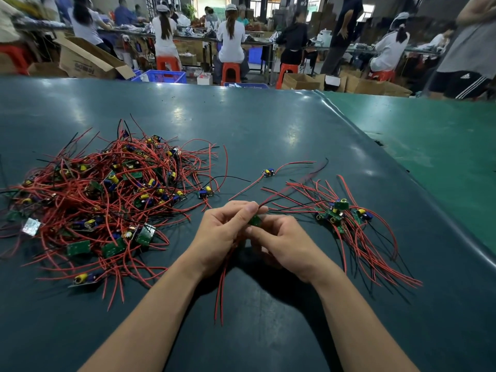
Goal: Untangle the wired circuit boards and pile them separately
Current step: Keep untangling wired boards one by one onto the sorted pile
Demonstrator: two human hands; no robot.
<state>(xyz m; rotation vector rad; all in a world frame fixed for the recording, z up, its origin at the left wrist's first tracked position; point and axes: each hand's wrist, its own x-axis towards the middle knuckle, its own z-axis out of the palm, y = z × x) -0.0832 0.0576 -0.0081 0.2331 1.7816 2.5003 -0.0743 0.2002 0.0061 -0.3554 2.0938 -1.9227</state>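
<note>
1. I hold one small green circuit board (255, 220) between both hands, above the bench (268, 135); its red wires (221, 288) hang down toward me.
2. My left hand (224, 232) pinches wires at the board's edge; my right hand (281, 242) curls under the board.
3. I judge the board light, stiff and somewhat fragile, the wires limp and snag-prone, so grip the board's edges.
4. The tangled heap (107, 194) lies left, the sorted pile (346, 218) right, and a lone board (268, 172) between.
5. Containers: a blue crate (163, 76) and cardboard boxes (88, 60) stand beyond the bench; I cannot see their contents.
</note>
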